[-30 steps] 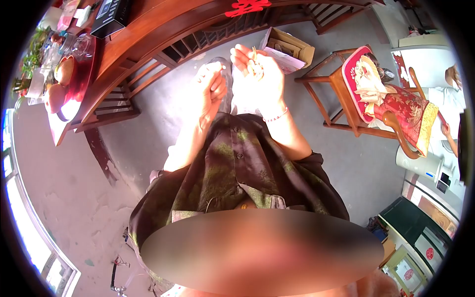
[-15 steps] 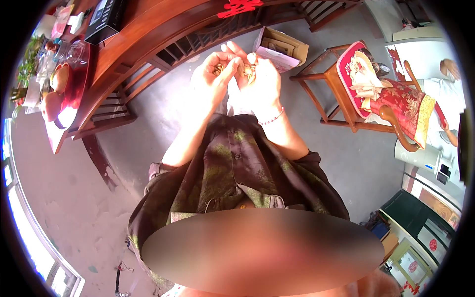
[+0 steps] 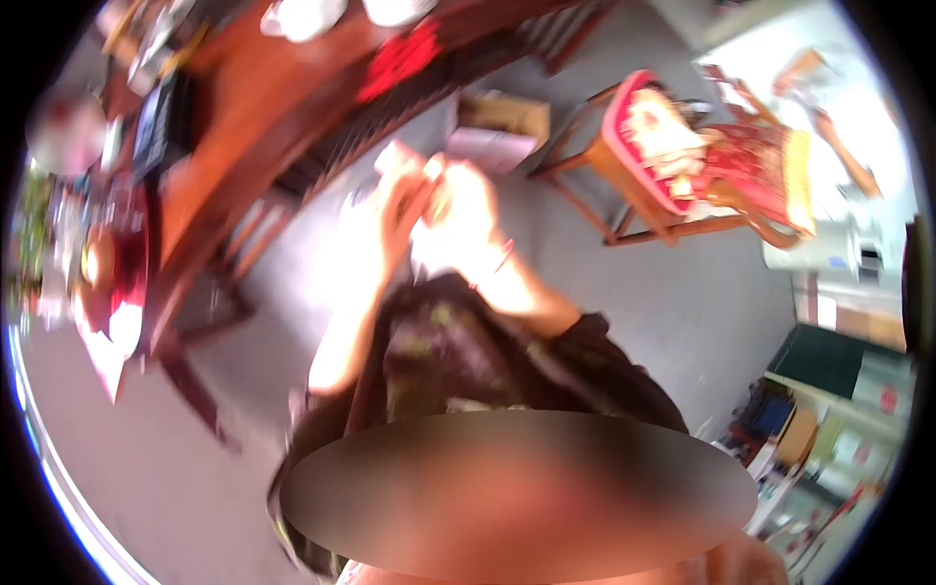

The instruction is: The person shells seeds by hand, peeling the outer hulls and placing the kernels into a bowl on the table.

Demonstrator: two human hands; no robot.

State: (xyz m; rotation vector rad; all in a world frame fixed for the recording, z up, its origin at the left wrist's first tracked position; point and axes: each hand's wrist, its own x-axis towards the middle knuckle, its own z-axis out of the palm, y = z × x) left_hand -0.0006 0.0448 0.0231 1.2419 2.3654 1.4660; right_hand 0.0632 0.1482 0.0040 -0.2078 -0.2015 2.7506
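Note:
My left hand (image 3: 398, 200) and my right hand (image 3: 466, 210) are raised together in front of my body, over the floor. Both are overexposed and blurred by motion. The right hand is cupped, with small tan pieces (image 3: 438, 207) at its palm; they look like nuts or husks, but I cannot make out the kind. Bent fingers of the left hand meet the right hand's edge, and its contents are mostly hidden. A red bracelet (image 3: 505, 255) circles my right wrist.
A long red-brown wooden table (image 3: 219, 146) curves across the upper left, with a black box (image 3: 161, 125) on it. Beyond my hands stands an open carton (image 3: 499, 127). On the right is a wooden chair (image 3: 639, 210) with a red cushion. Another person's arm (image 3: 846, 151) shows at far right.
The view has turned and blurred. My hands appear lower and further left in it, still together. The tan pieces showed clearly in both hands before; now they are smeared.

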